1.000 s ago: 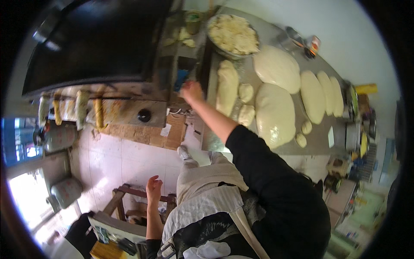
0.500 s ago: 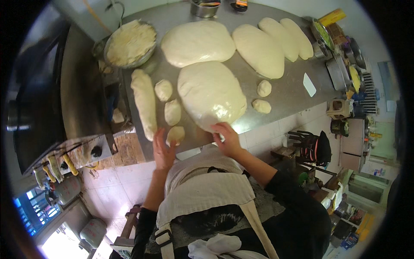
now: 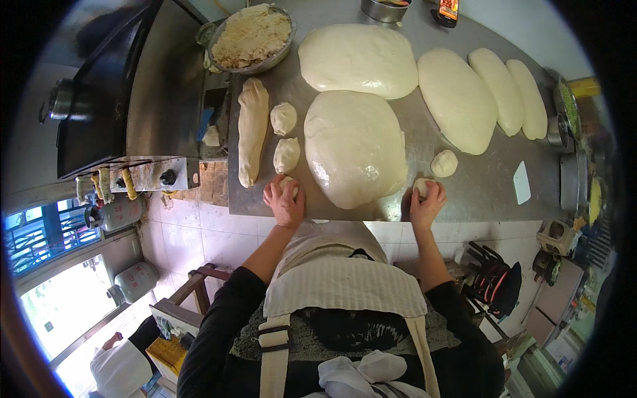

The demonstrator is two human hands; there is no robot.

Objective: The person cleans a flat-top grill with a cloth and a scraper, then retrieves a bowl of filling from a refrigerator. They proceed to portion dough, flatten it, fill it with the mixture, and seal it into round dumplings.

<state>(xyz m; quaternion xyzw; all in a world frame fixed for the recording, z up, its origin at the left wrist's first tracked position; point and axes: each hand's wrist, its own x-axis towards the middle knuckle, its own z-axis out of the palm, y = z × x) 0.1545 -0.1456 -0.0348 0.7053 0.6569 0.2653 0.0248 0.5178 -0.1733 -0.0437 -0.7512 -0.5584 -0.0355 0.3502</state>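
Near the table's front edge, my left hand [image 3: 285, 203] curls around a small dough ball [image 3: 287, 184], mostly covered by the fingers. My right hand [image 3: 426, 203] is closed over another small dough ball [image 3: 422, 188] beyond the large dough's right side. Between the hands lies a large, shiny dough slab [image 3: 355, 149]. Two more small dough pieces [image 3: 284, 119] sit just past my left hand, beside a long dough roll [image 3: 253, 132]. One loose dough ball [image 3: 444, 163] rests just beyond my right hand.
More flattened dough [image 3: 358, 61] and several oval slabs [image 3: 458, 99] cover the steel table [image 3: 478, 182]. A bowl of crumbly pale filling [image 3: 252, 38] stands back left, a metal pot [image 3: 385, 9] at the back, a white scraper [image 3: 522, 183] at right. Someone in white [image 3: 119, 368] appears lower left.
My right hand has moved right, from the large dough's front edge onto a small dough ball. My left hand has closed over the nearest left-hand ball. The whole view has shifted.
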